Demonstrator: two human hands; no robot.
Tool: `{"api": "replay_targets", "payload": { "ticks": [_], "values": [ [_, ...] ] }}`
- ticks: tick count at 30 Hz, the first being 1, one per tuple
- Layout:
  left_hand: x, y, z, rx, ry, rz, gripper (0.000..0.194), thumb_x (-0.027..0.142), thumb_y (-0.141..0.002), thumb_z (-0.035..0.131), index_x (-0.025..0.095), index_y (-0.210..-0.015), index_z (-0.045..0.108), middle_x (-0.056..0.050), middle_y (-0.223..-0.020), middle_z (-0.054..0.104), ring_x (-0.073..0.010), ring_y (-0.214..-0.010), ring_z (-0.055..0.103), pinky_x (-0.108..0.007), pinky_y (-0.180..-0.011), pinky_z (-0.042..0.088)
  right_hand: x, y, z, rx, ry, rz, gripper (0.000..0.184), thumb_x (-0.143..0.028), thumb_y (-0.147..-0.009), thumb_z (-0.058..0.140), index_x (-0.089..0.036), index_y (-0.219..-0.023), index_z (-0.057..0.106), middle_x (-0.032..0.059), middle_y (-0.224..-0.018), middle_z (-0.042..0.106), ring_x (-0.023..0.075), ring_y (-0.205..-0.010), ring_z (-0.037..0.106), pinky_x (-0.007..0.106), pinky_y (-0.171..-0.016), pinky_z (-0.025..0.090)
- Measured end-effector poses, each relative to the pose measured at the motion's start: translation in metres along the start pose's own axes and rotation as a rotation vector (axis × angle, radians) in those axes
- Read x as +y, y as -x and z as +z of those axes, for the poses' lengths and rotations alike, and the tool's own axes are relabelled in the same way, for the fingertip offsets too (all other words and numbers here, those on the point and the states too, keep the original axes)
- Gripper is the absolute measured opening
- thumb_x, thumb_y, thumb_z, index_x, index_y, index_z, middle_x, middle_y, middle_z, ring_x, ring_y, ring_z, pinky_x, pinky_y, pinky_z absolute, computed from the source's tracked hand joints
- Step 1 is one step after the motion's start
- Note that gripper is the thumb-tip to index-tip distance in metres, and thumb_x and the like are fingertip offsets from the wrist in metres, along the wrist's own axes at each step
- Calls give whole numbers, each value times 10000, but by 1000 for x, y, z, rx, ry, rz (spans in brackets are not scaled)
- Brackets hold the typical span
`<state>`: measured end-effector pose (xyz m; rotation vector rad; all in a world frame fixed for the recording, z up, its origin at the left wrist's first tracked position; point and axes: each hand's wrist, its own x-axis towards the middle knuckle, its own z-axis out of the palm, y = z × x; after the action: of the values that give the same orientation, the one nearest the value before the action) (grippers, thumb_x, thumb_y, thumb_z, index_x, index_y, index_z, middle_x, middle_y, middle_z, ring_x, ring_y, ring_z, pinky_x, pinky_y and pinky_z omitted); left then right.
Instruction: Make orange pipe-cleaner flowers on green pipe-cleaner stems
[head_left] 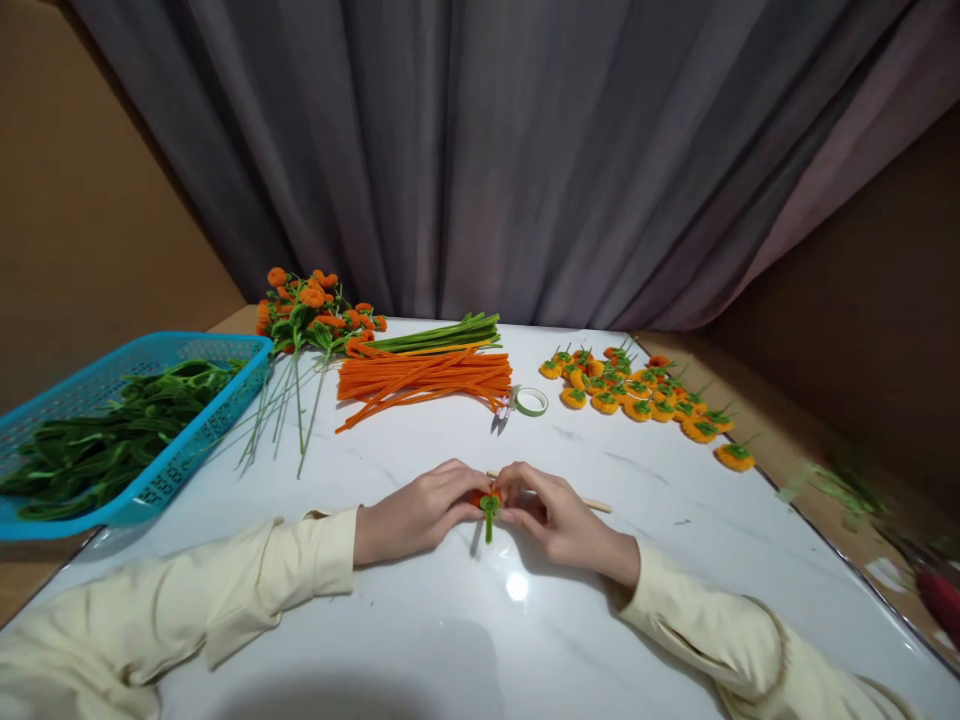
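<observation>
Near the middle of the white table, my left hand [426,508] and my right hand [559,510] pinch a small orange pipe-cleaner flower [489,500] from either side. Its green centre and short green stem point toward me, and the orange part is mostly covered by my fingers. A thin wooden stick [597,505] lies behind my right hand, partly hidden by it. Beyond my hands are a pair of small scissors [500,420] with the blades toward me and a roll of pale green tape [532,402].
Orange pipe cleaners [427,378] and green ones [457,333] lie in bundles at the back. Finished orange flowers [311,298] with long stems are back left. A blue basket [187,450] of green leaves [112,430] stands left. Several yellow-orange flower heads [637,408] sit right.
</observation>
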<state>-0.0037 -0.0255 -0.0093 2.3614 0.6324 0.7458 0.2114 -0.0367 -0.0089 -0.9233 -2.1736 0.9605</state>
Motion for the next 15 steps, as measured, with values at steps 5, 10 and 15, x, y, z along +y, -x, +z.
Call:
{"api": "replay_targets", "payload": {
  "ticks": [5,10,15],
  "values": [
    [-3,1,1,-22,-3,44,168,184,-918,449,164,-1067,526,-86,-1051,609,-169,-995,528,-306,-875,454,-1,2,2,-14,33,-43,54,-171,-864,490,-190,-908,464,18,-800,558,101,-608,478,218,-542,391],
    [-6,-1,1,-30,2,42,174,206,-918,457,162,-1060,548,-78,-1003,629,-163,-944,542,-296,-843,464,1,2,2,-7,72,-104,30,-196,-900,446,-190,-916,471,27,-800,551,111,-627,484,229,-559,396],
    [-6,-2,0,-47,6,12,162,213,-912,468,159,-1030,566,-72,-969,639,-157,-911,556,-279,-818,470,1,0,1,-29,79,-126,51,-190,-905,426,-189,-905,477,37,-808,572,123,-658,512,236,-579,416]
  ]
}}
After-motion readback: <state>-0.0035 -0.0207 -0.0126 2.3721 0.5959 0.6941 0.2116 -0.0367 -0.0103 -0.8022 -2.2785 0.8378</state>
